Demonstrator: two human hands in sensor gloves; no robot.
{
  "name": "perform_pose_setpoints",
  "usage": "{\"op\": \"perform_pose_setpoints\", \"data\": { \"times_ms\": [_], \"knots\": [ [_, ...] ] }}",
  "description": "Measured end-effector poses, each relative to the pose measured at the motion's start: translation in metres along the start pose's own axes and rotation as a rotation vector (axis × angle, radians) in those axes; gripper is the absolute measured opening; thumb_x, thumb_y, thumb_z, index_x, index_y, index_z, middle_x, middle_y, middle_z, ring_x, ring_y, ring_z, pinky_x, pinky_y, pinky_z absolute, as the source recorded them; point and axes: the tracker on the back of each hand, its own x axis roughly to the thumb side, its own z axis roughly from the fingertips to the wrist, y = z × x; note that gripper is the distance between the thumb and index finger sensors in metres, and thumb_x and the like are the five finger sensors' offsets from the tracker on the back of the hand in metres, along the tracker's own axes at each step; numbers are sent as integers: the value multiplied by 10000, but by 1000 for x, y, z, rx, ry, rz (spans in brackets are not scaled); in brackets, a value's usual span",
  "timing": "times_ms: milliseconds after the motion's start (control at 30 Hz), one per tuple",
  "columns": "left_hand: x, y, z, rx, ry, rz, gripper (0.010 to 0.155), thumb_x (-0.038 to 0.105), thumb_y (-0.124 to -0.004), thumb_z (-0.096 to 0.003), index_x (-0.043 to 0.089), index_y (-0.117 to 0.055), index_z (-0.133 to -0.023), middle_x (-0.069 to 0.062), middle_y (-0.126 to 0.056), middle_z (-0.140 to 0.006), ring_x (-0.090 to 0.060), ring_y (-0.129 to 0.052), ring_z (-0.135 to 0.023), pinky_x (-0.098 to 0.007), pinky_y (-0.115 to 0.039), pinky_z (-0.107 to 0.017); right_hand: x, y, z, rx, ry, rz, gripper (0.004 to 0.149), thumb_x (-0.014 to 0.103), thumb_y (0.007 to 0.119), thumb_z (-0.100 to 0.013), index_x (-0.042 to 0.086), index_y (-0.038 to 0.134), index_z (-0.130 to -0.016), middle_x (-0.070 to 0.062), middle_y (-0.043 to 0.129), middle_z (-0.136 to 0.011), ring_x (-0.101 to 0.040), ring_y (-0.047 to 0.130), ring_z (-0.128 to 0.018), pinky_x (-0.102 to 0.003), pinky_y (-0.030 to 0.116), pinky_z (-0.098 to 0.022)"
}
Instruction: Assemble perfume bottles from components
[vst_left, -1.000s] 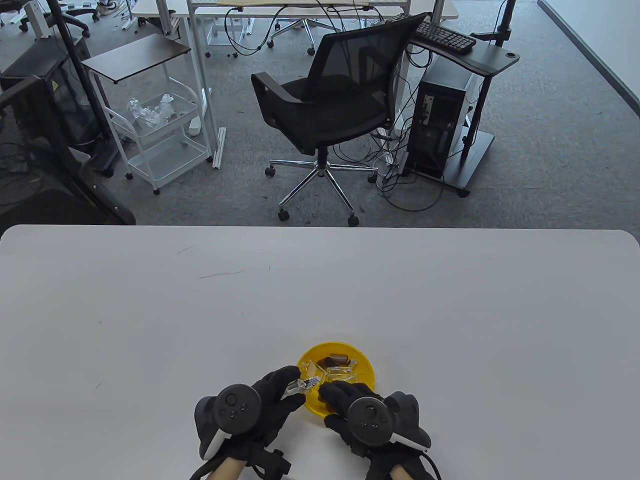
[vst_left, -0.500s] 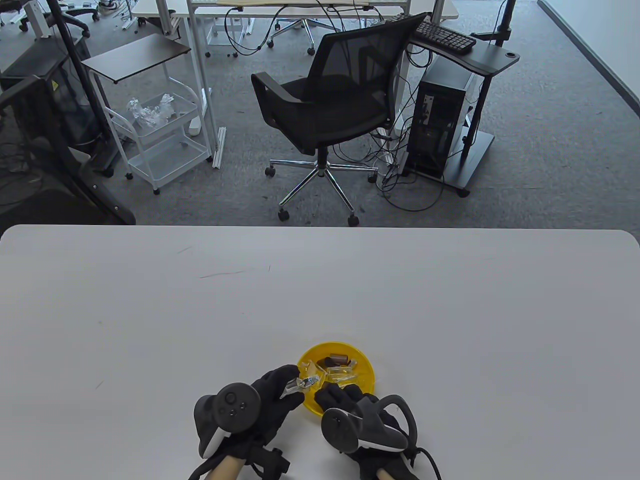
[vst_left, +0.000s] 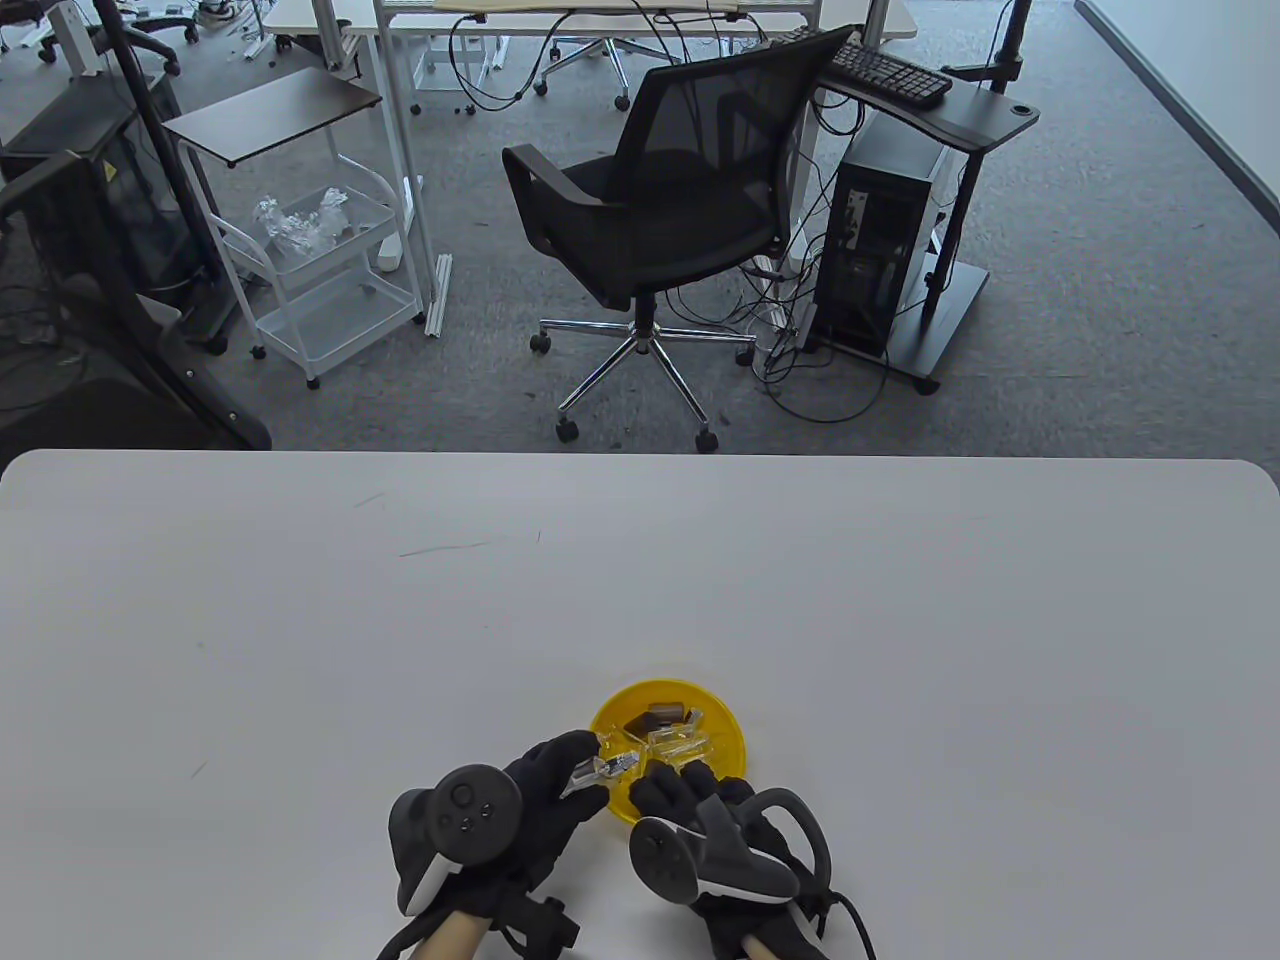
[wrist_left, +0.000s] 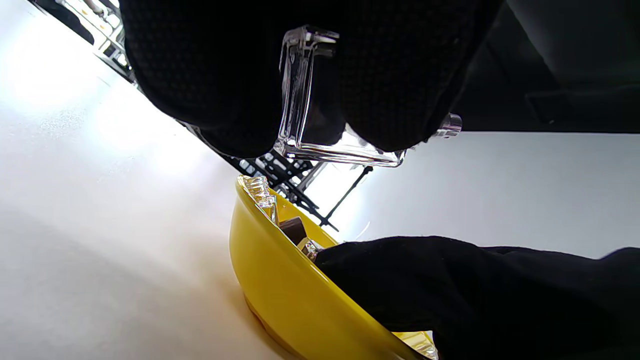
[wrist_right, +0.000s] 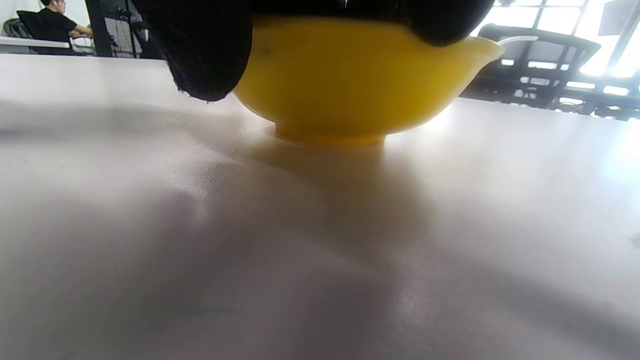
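Beside bowl (vst_left: 722, 712), left hand (vst_left: 545, 790) around clear bottle (vst_left: 597, 772)

Past my white table (vst_left: 300, 600) I see grey carpet (vst_left: 1080, 330), a black chair (vst_left: 650, 210), a white cart (vst_left: 320, 280), a PC tower (vst_left: 880, 250).

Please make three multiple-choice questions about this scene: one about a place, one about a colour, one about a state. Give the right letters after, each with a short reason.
1. Where does the bowl stand?
A. on the table's near part, by the hands
B. on the office chair
C. on the floor

2. What colour is the bowl?
A. blue
B. yellow
C. white

3. What is the left hand doing?
A. lying flat and empty
B. gripping a clear bottle
C. holding a keyboard

Answers: 1 A, the table view shows it before the hands, the right hand at its rim; 2 B, yellow in all views; 3 B, the left wrist view shows fingers round clear glass.
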Motion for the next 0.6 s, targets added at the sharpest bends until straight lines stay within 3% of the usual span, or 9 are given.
{"op": "perform_pose_setpoints", "data": {
  "times_ms": [367,600],
  "knots": [
    [0,-1,0,-16,1,-6,551,384,-887,-448,277,-750,-971,-23,-901,-898,-291,-957,-658,-333,-871,-459,0,-3,-5,25,-22,14,551,351,731,-601,194,561,-1101,-66,674,-1116,-437,687,-972,-599,592,-617],
    [-1,-2,0,-23,7,-6,550,384,-886,-449,278,-750,-971,-22,-900,-900,-297,-956,-660,-333,-871,-459,-9,-7,-10,50,-20,-89,549,404,732,-597,207,600,-1091,-55,696,-1109,-460,703,-945,-599,591,-603]
  ]
}}
